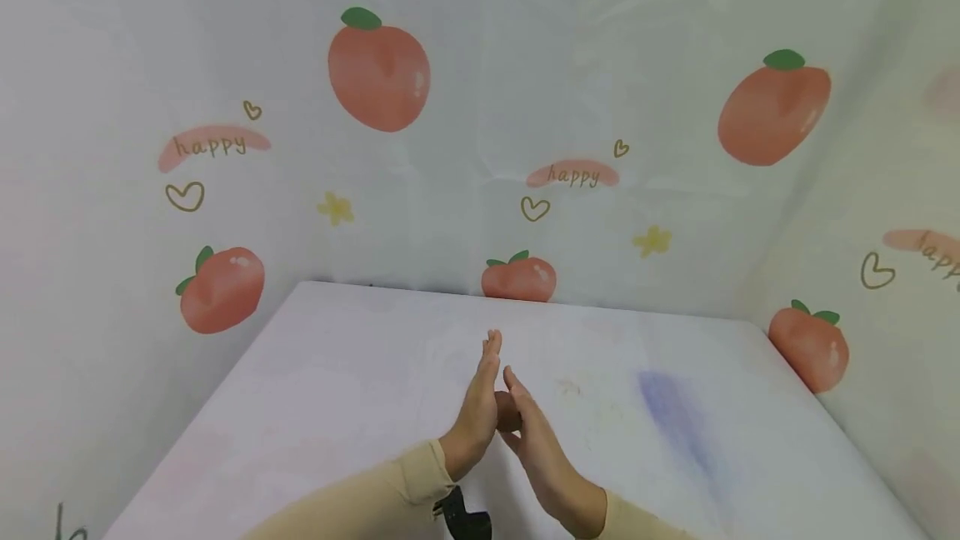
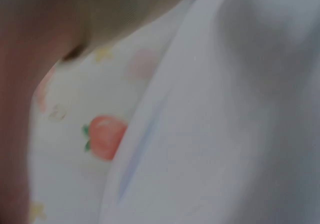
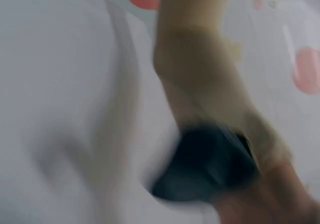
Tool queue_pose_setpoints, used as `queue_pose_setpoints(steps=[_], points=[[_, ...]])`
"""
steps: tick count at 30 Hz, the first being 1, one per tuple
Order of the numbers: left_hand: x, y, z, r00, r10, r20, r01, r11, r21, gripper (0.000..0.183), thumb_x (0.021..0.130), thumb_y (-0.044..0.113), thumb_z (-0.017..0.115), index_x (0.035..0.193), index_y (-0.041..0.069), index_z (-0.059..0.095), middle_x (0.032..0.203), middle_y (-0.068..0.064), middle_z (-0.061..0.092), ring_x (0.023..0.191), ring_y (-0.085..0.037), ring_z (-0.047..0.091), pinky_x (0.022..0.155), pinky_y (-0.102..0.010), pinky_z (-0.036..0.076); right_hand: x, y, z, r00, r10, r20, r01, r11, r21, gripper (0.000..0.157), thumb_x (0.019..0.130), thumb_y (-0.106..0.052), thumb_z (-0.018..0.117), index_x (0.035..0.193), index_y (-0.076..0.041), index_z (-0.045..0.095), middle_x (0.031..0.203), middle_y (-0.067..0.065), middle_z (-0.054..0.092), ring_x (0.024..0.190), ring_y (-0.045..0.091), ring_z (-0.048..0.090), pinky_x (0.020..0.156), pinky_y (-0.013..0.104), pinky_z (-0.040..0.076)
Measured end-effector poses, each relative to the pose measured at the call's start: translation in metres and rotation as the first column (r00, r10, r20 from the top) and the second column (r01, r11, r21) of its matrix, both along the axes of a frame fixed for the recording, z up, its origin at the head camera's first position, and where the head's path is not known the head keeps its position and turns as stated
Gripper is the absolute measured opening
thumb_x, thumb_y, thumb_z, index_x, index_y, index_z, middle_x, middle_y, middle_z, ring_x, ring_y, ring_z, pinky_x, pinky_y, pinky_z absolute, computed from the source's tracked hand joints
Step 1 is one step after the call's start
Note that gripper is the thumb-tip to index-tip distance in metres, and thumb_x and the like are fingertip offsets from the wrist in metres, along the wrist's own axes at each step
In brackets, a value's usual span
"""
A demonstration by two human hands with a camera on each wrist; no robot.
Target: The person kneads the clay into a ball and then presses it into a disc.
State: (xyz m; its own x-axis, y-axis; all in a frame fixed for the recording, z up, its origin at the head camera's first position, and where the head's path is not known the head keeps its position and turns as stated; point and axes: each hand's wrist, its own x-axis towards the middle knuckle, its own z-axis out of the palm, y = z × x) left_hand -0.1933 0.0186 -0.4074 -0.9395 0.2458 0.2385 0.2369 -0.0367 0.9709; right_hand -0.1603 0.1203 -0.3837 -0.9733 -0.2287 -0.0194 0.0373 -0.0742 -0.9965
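Pale cloth [image 1: 465,148] hangs behind and along both sides of the workspace, printed with red fruits [image 1: 378,77] under green leaves, yellow blossoms [image 1: 335,208], gold outline hearts [image 1: 184,197] and the word "happy" [image 1: 573,175] on pink strokes. Its lower edge meets the far side of a white tabletop [image 1: 375,348], which carries a long blue-violet smudge [image 1: 678,423] to the right of the hands and fainter pinkish stains toward the left.

Near the middle of the table's front part, a small brown lump [image 1: 508,412] with a rounded outline sits between the person's two palms. The left hand [image 1: 472,415] stands nearly upright, fingers straight and together, its palm against one side of the lump. The right hand [image 1: 542,448] leans in from the other side with its fingers extended too, covering part of the lump (so its full shape cannot be told). The fingertips of the two hands are apart.

Both forearms wear beige sleeves [image 1: 360,490]; a black wrist device [image 1: 468,517] shows below the left cuff. Both wrist views are blurred, with soft grey shadows [image 3: 112,124] across the white surface.
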Motion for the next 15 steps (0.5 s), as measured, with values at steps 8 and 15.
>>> queue_pose_setpoints(steps=[8, 15], points=[[0.028, 0.002, 0.009, 0.983, -0.146, -0.114, 0.142, 0.989, -0.038, 0.054, 0.107, 0.032, 0.008, 0.155, 0.008, 0.000, 0.162, -0.004, -0.009, 0.148, -0.024, -0.012, 0.120, -0.029, -0.005, -0.019, 0.010, -0.004, 0.991, -0.130, 0.039, 0.128, 0.991, 0.035, 0.065, 0.105, -0.046, 0.023, 0.155, -0.006, 0.011, 0.162, 0.012, 0.004, 0.149, 0.034, -0.001, 0.119, 0.056, 0.004], [0.010, -0.001, 0.009, 0.998, -0.044, 0.038, 0.046, 0.998, -0.049, 0.060, 0.107, 0.041, 0.012, 0.155, 0.007, 0.002, 0.163, -0.008, -0.006, 0.149, -0.027, -0.009, 0.118, -0.056, -0.004, 0.000, 0.005, 0.006, 0.995, 0.003, -0.100, 0.007, 0.995, 0.103, 0.061, 0.106, -0.042, 0.017, 0.155, -0.005, 0.011, 0.162, 0.012, 0.003, 0.148, 0.034, 0.004, 0.116, 0.060, 0.015]])
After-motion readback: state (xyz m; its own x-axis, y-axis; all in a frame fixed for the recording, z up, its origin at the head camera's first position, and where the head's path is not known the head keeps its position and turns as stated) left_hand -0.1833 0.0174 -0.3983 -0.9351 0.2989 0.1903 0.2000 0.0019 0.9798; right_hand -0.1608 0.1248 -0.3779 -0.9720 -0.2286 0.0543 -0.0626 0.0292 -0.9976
